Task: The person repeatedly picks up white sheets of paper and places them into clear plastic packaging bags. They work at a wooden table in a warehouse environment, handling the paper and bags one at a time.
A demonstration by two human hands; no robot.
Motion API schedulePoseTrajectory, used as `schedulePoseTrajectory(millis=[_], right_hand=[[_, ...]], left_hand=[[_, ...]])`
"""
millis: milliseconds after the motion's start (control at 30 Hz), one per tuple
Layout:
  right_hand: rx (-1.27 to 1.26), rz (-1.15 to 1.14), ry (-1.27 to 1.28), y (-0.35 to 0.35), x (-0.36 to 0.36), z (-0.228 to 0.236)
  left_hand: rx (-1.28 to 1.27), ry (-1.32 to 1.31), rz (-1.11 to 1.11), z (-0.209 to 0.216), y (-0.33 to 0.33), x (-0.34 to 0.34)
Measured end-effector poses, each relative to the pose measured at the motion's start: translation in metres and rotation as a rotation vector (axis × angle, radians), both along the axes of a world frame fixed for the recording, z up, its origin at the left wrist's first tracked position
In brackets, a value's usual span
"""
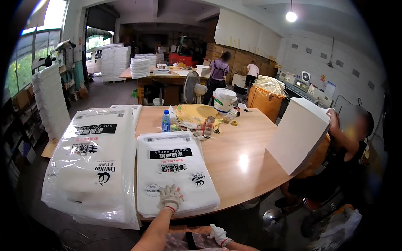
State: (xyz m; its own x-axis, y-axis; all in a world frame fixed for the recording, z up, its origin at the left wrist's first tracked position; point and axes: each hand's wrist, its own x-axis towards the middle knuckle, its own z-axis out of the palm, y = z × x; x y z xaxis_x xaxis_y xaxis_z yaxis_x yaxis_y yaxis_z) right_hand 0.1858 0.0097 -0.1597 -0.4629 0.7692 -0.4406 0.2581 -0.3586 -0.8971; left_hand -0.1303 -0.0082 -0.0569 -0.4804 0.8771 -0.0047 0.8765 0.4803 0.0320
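One-handed, press the stack (178, 172) evenly with left hand (171, 197), fingers spread, gripping nothing; leave right hand (220, 235) clear of the stack's near edge, grip unclear.

The pale wood worktop (238, 146) carries a left stack (90, 171) and right stack (179, 171) of white packs, a bottle (166, 121), glass (208, 126), white bucket (225, 101), yellow sheeting (194, 112) and apparently a tape roll (234, 123).

A bulb (291, 16) glares; the tabletop (238, 144) shines whitely.
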Motion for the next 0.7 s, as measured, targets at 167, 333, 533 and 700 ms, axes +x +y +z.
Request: schedulePoseTrajectory(millis=[167,333,533,700], right_hand=[[-0.114,-0.040,-0.033,-0.004,-0.009,0.044],[0.091,0.092,-0.303,-0.001,-0.010,0.039],[0.578,0.293,-0.486,0.013,-0.001,-0.022],[0.142,0.267,-0.318,0.035,0.025,-0.072]], left_hand=[[0.033,-0.005,-0.002,-0.002,0.001,-0.001],[0.032,-0.045,-0.003,0.003,-0.003,-0.003],[0.075,0.007,-0.025,0.002,-0.004,-0.001],[0.066,0.012,-0.032,0.007,-0.007,-0.002]])
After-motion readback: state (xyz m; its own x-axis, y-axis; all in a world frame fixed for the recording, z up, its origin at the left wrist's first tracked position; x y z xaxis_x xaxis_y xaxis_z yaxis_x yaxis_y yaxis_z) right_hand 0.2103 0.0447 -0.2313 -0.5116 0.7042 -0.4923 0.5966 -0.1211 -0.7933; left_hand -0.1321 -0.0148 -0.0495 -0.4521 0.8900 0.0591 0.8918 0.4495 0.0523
